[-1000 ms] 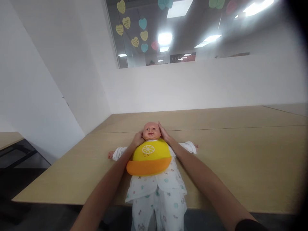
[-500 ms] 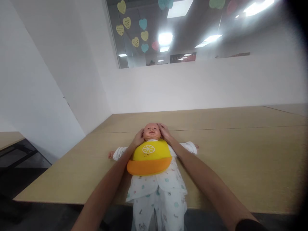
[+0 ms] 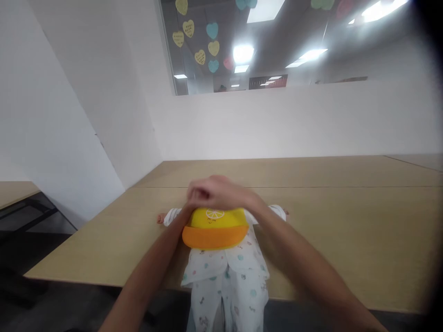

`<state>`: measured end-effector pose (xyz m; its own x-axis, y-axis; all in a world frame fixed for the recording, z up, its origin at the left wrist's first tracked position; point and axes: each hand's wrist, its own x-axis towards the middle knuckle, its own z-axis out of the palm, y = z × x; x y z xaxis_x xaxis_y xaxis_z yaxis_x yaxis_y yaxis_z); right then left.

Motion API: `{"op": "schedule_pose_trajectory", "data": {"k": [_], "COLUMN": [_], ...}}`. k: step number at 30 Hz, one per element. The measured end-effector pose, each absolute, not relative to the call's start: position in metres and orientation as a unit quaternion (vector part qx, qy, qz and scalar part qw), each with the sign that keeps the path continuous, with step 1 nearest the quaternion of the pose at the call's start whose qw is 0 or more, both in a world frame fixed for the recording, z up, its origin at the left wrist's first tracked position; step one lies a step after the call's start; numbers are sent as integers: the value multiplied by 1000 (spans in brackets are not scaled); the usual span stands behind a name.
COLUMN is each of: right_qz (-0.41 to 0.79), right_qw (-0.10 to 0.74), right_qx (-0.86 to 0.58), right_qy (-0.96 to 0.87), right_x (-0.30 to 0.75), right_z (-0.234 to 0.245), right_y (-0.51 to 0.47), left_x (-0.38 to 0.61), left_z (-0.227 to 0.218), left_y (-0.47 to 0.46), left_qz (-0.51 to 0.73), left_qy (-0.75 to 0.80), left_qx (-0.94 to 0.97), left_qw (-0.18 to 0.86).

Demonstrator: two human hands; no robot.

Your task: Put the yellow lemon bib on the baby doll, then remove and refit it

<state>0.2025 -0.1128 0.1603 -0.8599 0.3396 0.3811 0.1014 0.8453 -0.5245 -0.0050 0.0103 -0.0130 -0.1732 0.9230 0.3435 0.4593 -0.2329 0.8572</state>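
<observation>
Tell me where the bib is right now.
In the head view, the yellow-and-orange bib lies centred on the chest of the baby doll, on the wooden table, just below the person's hands, which cover its head.

bib [image 3: 215, 235]: silicone-ish, smooth, semi-gloss | doll hand [image 3: 160, 218]: plastic, smooth | suit [image 3: 224, 272]: soft cloth, matt | tbl top [image 3: 346, 230]: wood-look laminate, smooth, matt | wall [image 3: 277, 124]: painted, matt | hearts [image 3: 213, 48]: paper, matt | window [image 3: 194, 85]: glass, glossy
</observation>
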Motion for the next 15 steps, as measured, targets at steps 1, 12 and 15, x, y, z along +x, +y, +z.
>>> {"op": "schedule_pose_trajectory", "data": {"k": [1, 12, 15], "right_qz": [190, -42, -39], "right_qw": [173, -2, 1], "right_qx": [-99, -90, -127], "right_qy": [-961, -995, -991], "right_x": [197, 152, 150], "right_z": [159, 87, 86], "right_y": [-136, -180, -173], "left_x": [-5, -13, -10], "left_z": [-12, -21, -23], "left_y": [9, 8, 6], "left_qz": [510, 529, 523], "left_qy": [593, 354, 356], "left_qx": [586, 594, 610], "left_qw": [213, 492, 478]}}
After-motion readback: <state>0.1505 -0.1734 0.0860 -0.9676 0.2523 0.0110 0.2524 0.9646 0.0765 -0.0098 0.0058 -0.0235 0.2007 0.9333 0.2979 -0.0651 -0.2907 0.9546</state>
